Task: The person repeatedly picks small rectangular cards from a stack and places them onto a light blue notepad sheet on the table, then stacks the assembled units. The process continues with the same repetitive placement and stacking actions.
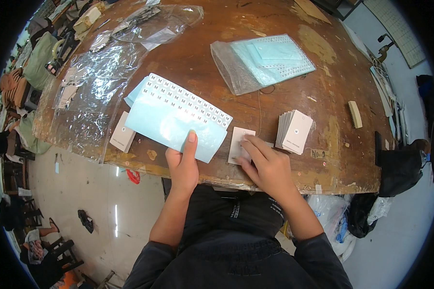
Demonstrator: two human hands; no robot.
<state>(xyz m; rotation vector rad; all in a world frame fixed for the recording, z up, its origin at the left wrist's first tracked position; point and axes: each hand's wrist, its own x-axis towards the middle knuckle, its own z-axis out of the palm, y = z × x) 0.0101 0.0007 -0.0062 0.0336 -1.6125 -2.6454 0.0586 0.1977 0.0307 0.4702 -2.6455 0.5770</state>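
Note:
My left hand (pixel 182 166) grips a light blue sticker sheet (pixel 166 120), thumb on top and fingers hidden beneath. Rows of small white stickers with dark print run along its far part. My right hand (pixel 270 168) is closed over a pale pink hang tag (pixel 236 139) at the table's near edge, with thumb and fingertips on it. Whether a sticker is under those fingers I cannot tell. A fanned stack of similar hang tags (pixel 296 132) lies right of that hand. More tags (pixel 122 137) lie partly under the sheet's left end.
A clear plastic bag with more blue sticker sheets (pixel 275 58) lies farther back on the worn wooden table (pixel 193 53). Crumpled clear plastic (pixel 101 72) covers the left side. A small brush (pixel 355 114) lies at the right. A black bag (pixel 400 168) hangs beside the right edge.

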